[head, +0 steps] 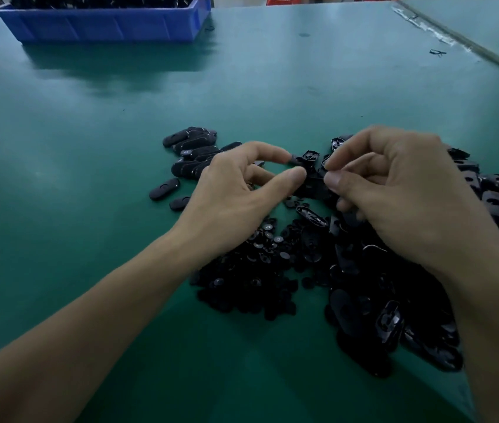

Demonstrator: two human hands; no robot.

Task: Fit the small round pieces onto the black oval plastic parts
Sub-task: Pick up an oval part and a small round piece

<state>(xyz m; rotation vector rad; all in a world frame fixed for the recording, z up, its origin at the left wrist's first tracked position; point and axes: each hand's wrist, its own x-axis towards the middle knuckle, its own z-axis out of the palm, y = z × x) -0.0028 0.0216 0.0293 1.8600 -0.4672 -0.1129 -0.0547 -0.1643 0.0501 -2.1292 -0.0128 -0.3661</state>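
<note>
Presently, just beyond the heap of small round pieces (251,270) on the green worktop (89,148), the left hand's (236,190) fingers pinch a black oval part (311,181). The right hand's (394,193) fingers pinch what appears to be a round piece (325,162) against it. Loose oval parts (379,300) lie right of the heap.

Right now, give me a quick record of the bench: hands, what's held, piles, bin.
left hand: pinches oval part
right hand: pinches its other side
round piece in fingers: cannot tell
round pieces: heap between the forearms
loose ovals: heap at right
lined-up ovals: beyond left hand
blue bin: far left of table, holds black parts
</note>
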